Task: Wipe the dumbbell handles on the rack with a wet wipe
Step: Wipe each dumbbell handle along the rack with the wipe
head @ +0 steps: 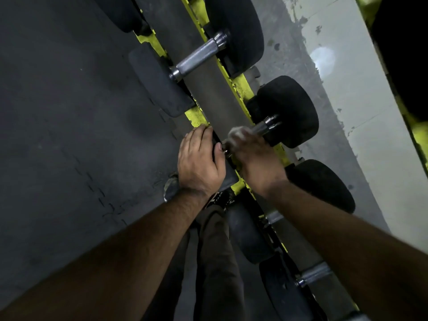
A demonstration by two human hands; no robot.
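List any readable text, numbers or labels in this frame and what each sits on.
None readable.
Black rubber dumbbell heads: no weight numbers show.
Yellow metal rack rail: chipped paint only.
Knurled steel handle: bare.
Small white marks on the dark item below the left hand, near the wrist: too small and blurred to read.

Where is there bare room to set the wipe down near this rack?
Bare dark floor lies left of the rack. It is crowded where the left hand and right hand meet at the dumbbell.
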